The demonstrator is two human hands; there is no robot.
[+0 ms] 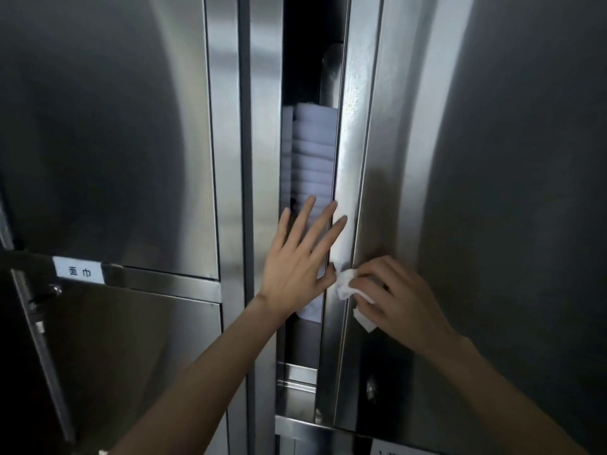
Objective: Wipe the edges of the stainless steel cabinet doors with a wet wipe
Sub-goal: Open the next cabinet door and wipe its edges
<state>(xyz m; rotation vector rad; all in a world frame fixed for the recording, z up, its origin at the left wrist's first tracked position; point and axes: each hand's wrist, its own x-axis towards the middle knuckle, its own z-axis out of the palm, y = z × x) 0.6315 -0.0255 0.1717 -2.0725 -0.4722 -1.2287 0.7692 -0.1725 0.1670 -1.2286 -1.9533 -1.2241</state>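
A stainless steel cabinet door (476,192) on the right stands slightly ajar, its folded inner edge (348,165) facing me. My right hand (397,297) is closed on a crumpled white wet wipe (348,285) and presses it against that edge low down. My left hand (295,257) is flat with fingers spread, its fingertips resting on the door edge just above the wipe and its thumb touching the wipe. A damp streak shows on the edge above the hands.
Through the gap I see a stack of folded white towels (312,152) inside the cabinet. The left door (108,133) is closed, with a white label (78,270) below it and another door (115,356) underneath. A steel post (259,126) separates the doors.
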